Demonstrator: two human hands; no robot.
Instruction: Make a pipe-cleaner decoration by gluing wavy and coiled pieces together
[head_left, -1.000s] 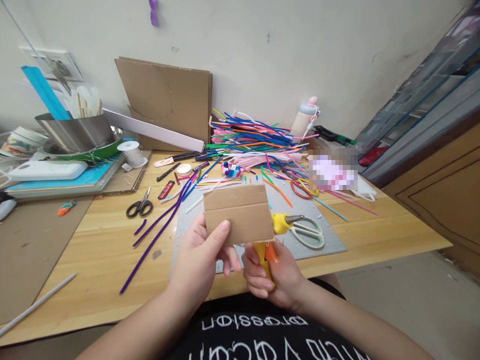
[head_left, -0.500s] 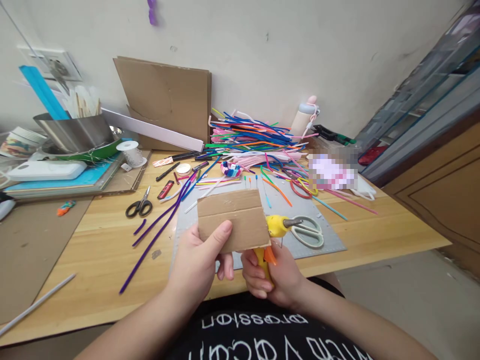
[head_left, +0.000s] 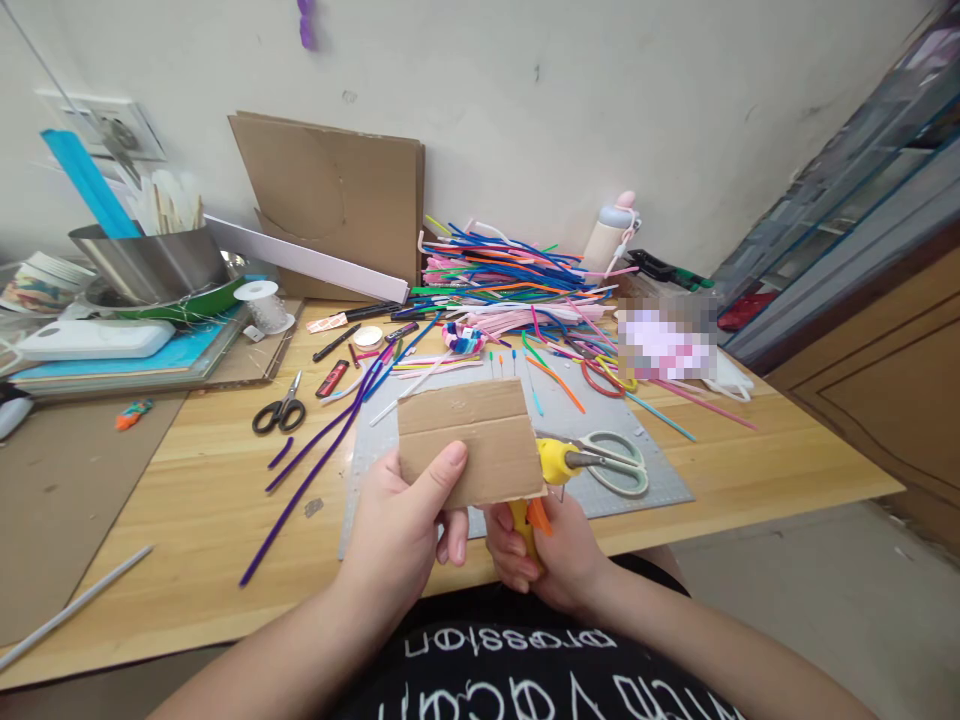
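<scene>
Glue gun [head_left: 559,462], clasped by right fingers [head_left: 510,565], points rightward, long axis apparently crosswise behind cardboard [head_left: 480,430] gripped by left fingers [head_left: 436,478].

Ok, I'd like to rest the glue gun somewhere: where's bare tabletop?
Right of the glue gun, past the grey mat, bare tabletop runs toward its right corner. Another patch lies left, between the cardboard sheet and the purple stems, where a grey rod's tip intrudes. It's crowded at the back, around the pipe-cleaner pile.

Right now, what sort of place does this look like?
Likely a craft workspace, perhaps at home: pipe cleaners are heaped on a wooden table, black scissors lie there too, and the right hand grips a glue gun.
</scene>
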